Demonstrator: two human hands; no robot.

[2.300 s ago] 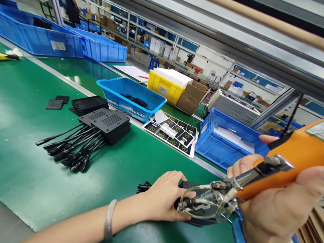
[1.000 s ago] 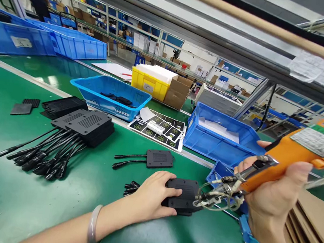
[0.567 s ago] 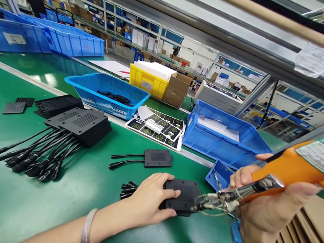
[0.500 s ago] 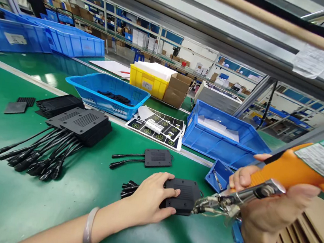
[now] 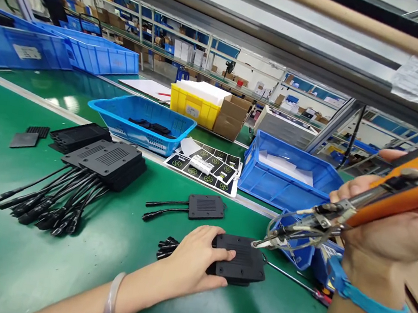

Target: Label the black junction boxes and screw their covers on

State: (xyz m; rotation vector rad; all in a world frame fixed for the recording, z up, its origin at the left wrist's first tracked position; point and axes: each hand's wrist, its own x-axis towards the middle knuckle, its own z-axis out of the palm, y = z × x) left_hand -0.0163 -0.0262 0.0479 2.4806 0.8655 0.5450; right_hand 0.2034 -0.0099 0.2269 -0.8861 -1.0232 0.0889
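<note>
Black junction box (image 5: 239,264) lies flat on green belt (image 5: 10,233), dead centre before you. Your left hand (image 5: 195,262) presses its 9 o'clock edge, fingers spread, not clenched. Looks rigid plastic, light, likely slides on belt; pin it at edges, leads (image 5: 168,247) trail toward 9 o'clock. Your right hand (image 5: 395,232) wrapped round orange electric screwdriver (image 5: 392,198), tip raised just above box at 2 o'clock. Tool label not in view. Label sheet (image 5: 207,169) at 12 o'clock: green marks, unreadable.
</note>
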